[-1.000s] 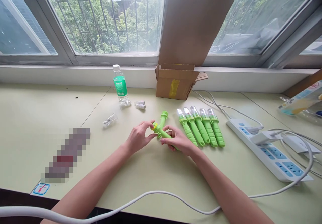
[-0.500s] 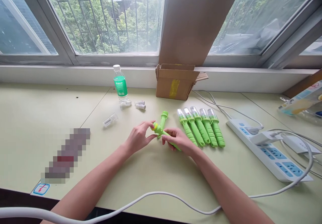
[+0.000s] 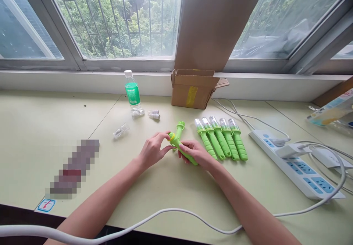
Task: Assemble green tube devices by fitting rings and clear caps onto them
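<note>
My right hand (image 3: 193,152) is closed round the grip of a green flashlight handle (image 3: 184,152), thumb lying along its upper side. At the handle's upper left end is a yellow ring (image 3: 172,137). My left hand (image 3: 154,147) has its index finger against that ring and its thumb below, so the end sits between them. Behind the held piece, a second green handle (image 3: 180,127) without a clear top lies on the table, partly covered. To the right of my right hand, several green flashlights with clear tops (image 3: 222,138) lie side by side.
A water bottle (image 3: 132,92) stands at the back, near small white-and-clear parts (image 3: 154,114) and a clear cap (image 3: 121,130). Farther right are an open cardboard box (image 3: 190,90) and a power strip (image 3: 298,168) with cables. A white cable (image 3: 171,211) crosses the front; a blurred-out object (image 3: 73,169) lies left.
The held handle has turned slightly, and its ringed end has shifted a little up and right. Both hands keep nearly the same place.
</note>
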A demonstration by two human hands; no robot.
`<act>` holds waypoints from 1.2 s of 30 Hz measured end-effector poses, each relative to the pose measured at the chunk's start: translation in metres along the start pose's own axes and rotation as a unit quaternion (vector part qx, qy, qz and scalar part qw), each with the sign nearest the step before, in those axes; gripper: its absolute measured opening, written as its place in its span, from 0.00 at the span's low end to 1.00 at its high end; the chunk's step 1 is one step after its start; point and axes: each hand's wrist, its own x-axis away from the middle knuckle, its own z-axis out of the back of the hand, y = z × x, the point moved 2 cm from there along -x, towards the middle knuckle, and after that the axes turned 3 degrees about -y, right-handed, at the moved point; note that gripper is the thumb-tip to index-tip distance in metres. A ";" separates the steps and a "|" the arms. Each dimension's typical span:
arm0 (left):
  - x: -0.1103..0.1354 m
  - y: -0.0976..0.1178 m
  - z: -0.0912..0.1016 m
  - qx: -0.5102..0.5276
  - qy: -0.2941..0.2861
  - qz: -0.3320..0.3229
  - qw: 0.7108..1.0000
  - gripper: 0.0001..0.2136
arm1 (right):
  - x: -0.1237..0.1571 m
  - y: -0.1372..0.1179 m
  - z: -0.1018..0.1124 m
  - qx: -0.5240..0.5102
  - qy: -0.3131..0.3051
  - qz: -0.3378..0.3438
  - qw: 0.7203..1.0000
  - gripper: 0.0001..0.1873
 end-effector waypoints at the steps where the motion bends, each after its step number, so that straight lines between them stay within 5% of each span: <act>1: 0.000 0.000 -0.001 -0.002 0.001 -0.003 1.000 0.10 | 0.000 0.001 0.000 -0.003 0.002 -0.004 1.000 0.22; 11: 0.000 0.004 -0.005 -0.049 0.025 -0.027 0.998 0.03 | 0.001 0.001 -0.001 0.031 0.028 -0.051 0.998 0.21; 21: 0.000 0.004 -0.003 -0.023 0.013 -0.020 0.999 0.06 | -0.001 0.000 -0.004 0.005 -0.003 -0.003 1.000 0.22; 30: 0.001 0.001 -0.006 -0.015 0.014 -0.006 1.000 0.08 | 0.000 0.006 -0.003 0.020 0.061 -0.037 0.997 0.21; 36: 0.001 0.002 -0.003 -0.007 0.010 -0.003 1.000 0.05 | -0.002 0.005 -0.004 0.006 0.047 -0.006 0.999 0.17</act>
